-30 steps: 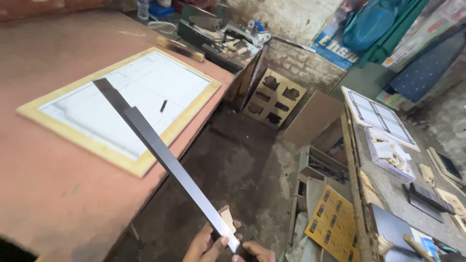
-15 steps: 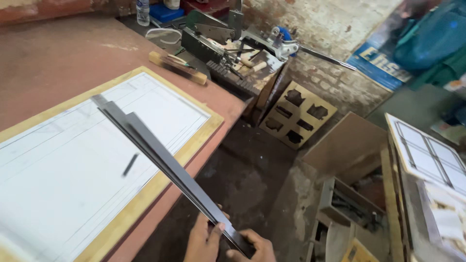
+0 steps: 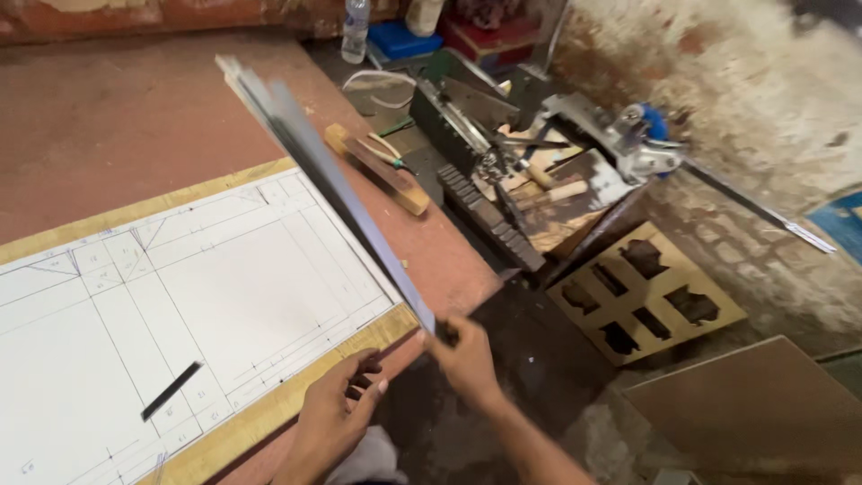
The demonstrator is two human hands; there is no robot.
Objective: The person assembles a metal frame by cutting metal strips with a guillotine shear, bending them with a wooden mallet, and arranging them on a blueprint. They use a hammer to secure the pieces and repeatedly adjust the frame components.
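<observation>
My right hand (image 3: 464, 357) grips the near end of a bundle of long thin metal strips (image 3: 321, 176), which slants up and away over the table towards the far left. Just to its left, my left hand (image 3: 337, 415) hangs with fingers curled, off the strips, beside the corner of a wooden board (image 3: 269, 411). A white sheet with drawn lines (image 3: 180, 305) covers that board. One short dark strip (image 3: 171, 391) lies on the sheet.
The board rests on a reddish table (image 3: 117, 117). A wooden-handled tool (image 3: 377, 169) lies past the strips. A metal machine with blades and clutter (image 3: 503, 171) stands at the table's far end. A cut-out wooden panel (image 3: 646, 292) leans against a brick wall.
The view has swung left and closer to the table. The strip bundle has swung over the board's right edge. My left hand has come off the strips' end.
</observation>
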